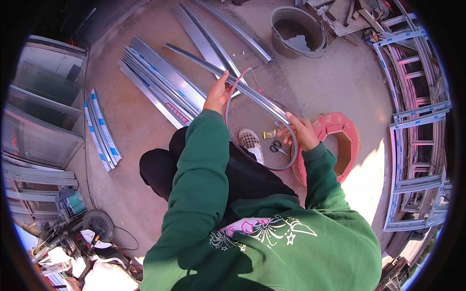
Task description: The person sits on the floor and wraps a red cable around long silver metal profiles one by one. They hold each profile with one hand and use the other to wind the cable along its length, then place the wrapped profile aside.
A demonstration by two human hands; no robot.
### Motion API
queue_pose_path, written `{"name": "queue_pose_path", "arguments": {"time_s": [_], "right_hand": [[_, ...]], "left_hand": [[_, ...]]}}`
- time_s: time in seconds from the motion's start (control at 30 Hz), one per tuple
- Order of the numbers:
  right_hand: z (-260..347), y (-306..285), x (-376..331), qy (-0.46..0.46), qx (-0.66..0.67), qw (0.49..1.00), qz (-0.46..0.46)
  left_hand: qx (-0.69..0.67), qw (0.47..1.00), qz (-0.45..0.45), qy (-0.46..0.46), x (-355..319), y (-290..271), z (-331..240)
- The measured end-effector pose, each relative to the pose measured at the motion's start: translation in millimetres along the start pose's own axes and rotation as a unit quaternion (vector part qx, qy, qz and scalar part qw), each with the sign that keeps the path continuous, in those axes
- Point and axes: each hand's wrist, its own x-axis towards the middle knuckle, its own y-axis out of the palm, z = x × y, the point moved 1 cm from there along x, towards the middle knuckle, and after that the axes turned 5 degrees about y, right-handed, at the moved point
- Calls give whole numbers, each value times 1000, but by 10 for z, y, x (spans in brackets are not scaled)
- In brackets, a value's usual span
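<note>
A long, thin aluminium profile (264, 102) lies slantwise between my hands, its far end toward the upper left. My left hand (218, 93) is closed around its middle. At its near end my right hand (302, 132) grips it with thumb and fingers. A narrow red-and-grey flexible strip (227, 115) loops beneath the profile and rises to my right hand; whether those fingers pinch it too I cannot tell. Below the right hand, dark-handled scissors (277, 147) lie on the ground near a small yellow packet (269, 134).
A red cardboard ring (352, 140) stands beside my right forearm. More aluminium profiles (165, 68) lie on the ground (111, 145) ahead and left. A bucket of dark liquid (297, 31) is at the far right. Stacked frames (395, 140) line the right side; glazed panels (46, 102) the left.
</note>
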Motion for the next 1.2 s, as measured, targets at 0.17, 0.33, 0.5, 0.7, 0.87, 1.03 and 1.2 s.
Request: {"name": "queue_pose_path", "arguments": {"time_s": [0.17, 0.33, 0.5, 0.7, 0.87, 1.03, 1.2], "right_hand": [[-364, -301, 193, -10, 118, 991, 68], [-1459, -602, 1012, 48, 1, 987, -156], [-2933, -428, 1738, 365, 185, 884, -224], [-3915, -303, 2420, 355, 335, 809, -327], [-4217, -171, 2465, 317, 242, 835, -378], [-3931, -106, 2173, 340, 288, 813, -373], [-3469, -206, 1975, 397, 198, 850, -286]], "left_hand": [[-66, 997, 40, 19, -156, 147, -171], [24, 972, 44, 231, -530, 313, -853], [132, 861, -101, 480, -926, 141, -1648], [194, 794, -160, 553, -1590, -292, -2536], [149, 800, -169, 556, -1926, -527, -2645], [59, 814, -164, 554, -1880, -633, -2360], [17, 830, -143, 539, -1867, -683, -2305]]}}
